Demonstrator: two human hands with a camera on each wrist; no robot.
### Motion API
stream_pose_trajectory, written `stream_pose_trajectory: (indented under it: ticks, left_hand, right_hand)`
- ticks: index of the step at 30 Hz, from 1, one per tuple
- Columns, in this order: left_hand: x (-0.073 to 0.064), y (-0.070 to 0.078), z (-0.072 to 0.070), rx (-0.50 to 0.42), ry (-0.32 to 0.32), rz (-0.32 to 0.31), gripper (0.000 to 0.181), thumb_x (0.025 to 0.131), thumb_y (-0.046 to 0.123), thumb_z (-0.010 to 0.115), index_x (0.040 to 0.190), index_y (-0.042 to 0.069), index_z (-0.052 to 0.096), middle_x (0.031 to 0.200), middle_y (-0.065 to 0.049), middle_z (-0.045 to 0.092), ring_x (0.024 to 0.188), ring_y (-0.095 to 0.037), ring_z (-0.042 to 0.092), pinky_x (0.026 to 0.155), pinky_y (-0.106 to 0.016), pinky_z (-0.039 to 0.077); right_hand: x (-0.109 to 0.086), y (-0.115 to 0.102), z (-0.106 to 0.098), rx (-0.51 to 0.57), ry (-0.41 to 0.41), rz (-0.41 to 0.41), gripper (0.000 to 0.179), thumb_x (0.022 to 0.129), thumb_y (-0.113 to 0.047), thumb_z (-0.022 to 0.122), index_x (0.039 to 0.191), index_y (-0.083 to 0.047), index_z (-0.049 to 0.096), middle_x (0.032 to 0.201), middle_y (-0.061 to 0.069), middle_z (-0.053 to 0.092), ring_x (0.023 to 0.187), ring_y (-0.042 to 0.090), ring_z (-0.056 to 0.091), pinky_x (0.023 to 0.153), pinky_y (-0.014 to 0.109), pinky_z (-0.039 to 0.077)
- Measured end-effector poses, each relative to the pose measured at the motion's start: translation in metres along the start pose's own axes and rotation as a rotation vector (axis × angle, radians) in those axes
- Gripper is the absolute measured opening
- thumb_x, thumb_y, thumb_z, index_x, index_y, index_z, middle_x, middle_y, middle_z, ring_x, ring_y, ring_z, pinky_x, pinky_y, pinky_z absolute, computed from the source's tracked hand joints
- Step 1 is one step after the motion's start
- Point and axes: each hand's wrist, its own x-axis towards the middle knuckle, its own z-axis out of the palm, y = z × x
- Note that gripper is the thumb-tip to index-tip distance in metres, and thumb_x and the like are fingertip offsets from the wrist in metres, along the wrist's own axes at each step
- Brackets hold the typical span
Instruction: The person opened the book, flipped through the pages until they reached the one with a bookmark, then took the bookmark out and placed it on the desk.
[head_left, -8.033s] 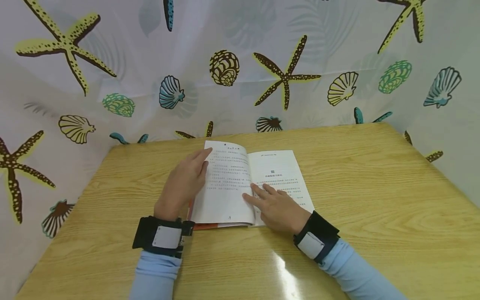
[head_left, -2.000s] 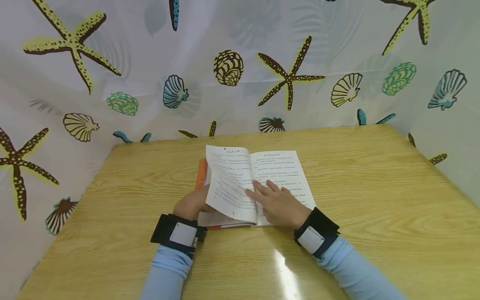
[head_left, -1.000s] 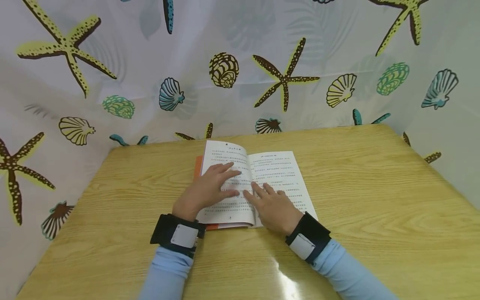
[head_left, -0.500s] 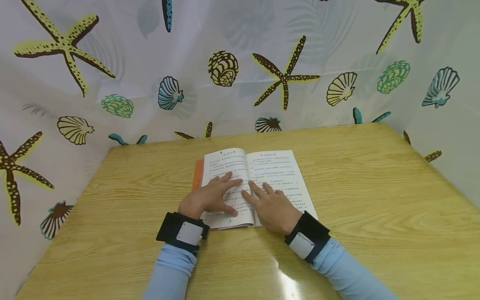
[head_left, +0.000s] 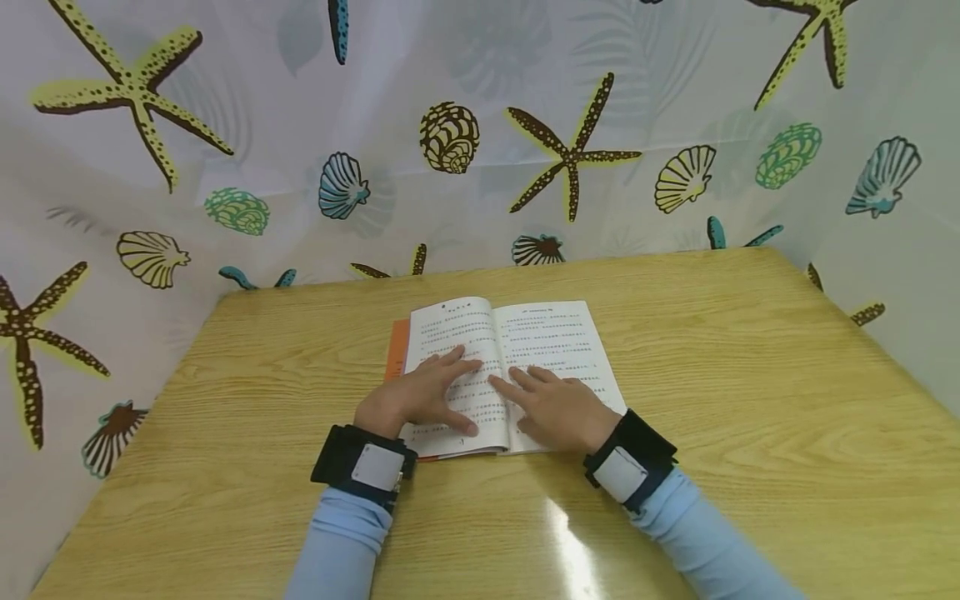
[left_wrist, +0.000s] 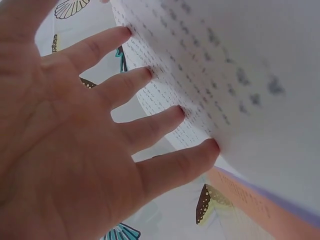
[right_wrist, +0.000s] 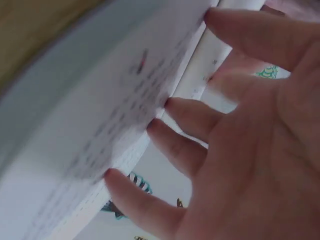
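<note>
An open book (head_left: 547,333) with printed text lies on the table in the head view. Its left page (head_left: 450,321) bulges up near the spine, and an orange cover flap (head_left: 397,348) sticks out on the left. My left hand (head_left: 420,393) rests on the left page with fingers spread; the left wrist view shows its fingertips (left_wrist: 212,147) on the paper. Over the right page, close to the spine, my right hand (head_left: 564,407) lies with fingers spread. Its fingertips (right_wrist: 111,175) touch the page in the right wrist view.
The wooden table (head_left: 750,375) extends on both sides of the book. Behind it hangs a white curtain (head_left: 495,50) printed with starfish and shells. Each wrist wears a black strap (head_left: 363,467).
The left hand turned a page from beneath, then moved onto the left page and flattened it. Different text shows on the right page than before. The right hand has stayed near the spine.
</note>
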Motion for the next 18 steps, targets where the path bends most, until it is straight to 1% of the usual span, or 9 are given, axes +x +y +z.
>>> stream_pose_trajectory:
  ticks: [3,7,10,13,15,18]
  left_hand:
    - [-0.001,0.001,0.001,0.004,-0.007,-0.018,0.099,0.080,0.032,0.088,0.161,0.019,0.032,0.169,-0.009,0.011,0.153,-0.041,0.010,0.118,-0.061,0.019]
    - [-0.001,0.004,0.002,0.025,-0.003,-0.038,0.102,0.079,0.034,0.088,0.162,0.022,0.030,0.170,-0.008,0.011,0.153,-0.041,0.010,0.118,-0.061,0.019]
    - [0.000,0.006,0.002,0.033,0.002,-0.048,0.102,0.079,0.034,0.088,0.162,0.022,0.030,0.170,-0.007,0.011,0.153,-0.040,0.011,0.118,-0.061,0.020]
    - [-0.001,0.006,0.002,0.034,0.000,-0.052,0.102,0.079,0.034,0.088,0.162,0.022,0.030,0.170,-0.007,0.011,0.153,-0.040,0.011,0.118,-0.061,0.020]
    - [-0.001,0.006,0.002,0.032,-0.003,-0.051,0.102,0.079,0.034,0.088,0.162,0.021,0.030,0.170,-0.008,0.011,0.153,-0.040,0.010,0.118,-0.061,0.019]
    - [-0.001,0.004,0.002,0.025,-0.008,-0.049,0.102,0.080,0.033,0.088,0.162,0.021,0.029,0.170,-0.008,0.010,0.153,-0.041,0.009,0.118,-0.061,0.019]
  right_hand:
    - [-0.001,0.009,-0.004,0.069,-0.064,0.086,0.068,0.101,-0.030,0.063,0.157,-0.003,0.035,0.161,0.020,0.033,0.146,0.040,0.033,0.105,0.060,0.043]
    - [-0.006,0.032,-0.010,0.150,-0.126,0.208,0.077,0.099,-0.039,0.064,0.156,0.003,0.034,0.163,0.024,0.025,0.148,0.045,0.023,0.110,0.064,0.033]
    - [-0.011,0.054,-0.012,0.187,-0.138,0.273,0.081,0.098,-0.040,0.065,0.155,0.007,0.032,0.162,0.028,0.023,0.147,0.051,0.021,0.111,0.068,0.029]
    - [-0.015,0.073,-0.013,0.203,-0.137,0.313,0.081,0.098,-0.038,0.063,0.153,0.012,0.030,0.161,0.031,0.022,0.144,0.055,0.022,0.110,0.069,0.028]
    - [-0.017,0.082,-0.014,0.216,-0.131,0.335,0.083,0.098,-0.037,0.063,0.151,0.016,0.028,0.159,0.034,0.021,0.143,0.058,0.022,0.109,0.070,0.029]
    - [-0.018,0.089,-0.014,0.238,-0.121,0.355,0.086,0.098,-0.038,0.063,0.148,0.021,0.026,0.157,0.038,0.020,0.142,0.060,0.020,0.110,0.069,0.028]
